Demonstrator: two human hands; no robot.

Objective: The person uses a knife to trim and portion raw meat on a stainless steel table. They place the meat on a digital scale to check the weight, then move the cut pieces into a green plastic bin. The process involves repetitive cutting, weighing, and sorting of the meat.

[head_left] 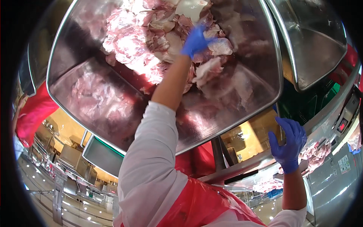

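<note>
A pile of raw, pinkish meat pieces with pale skin (134,45) lies in a large steel bin (249,94). My left hand (196,39), in a blue glove, reaches into the pile at its right part; its fingers are blurred and partly lost against the meat, so I cannot tell whether they hold a piece. My right hand (287,142), also gloved in blue, is raised outside the bin at lower right, beside a steel rail (242,164), with its fingers apart and slightly bent and nothing visible in them.
Another steel bin (314,56) stands at upper right above green crates (312,104). More meat (317,155) lies beyond the rail, near a panel with a red switch (342,125). At far left is part of another person in red (32,121).
</note>
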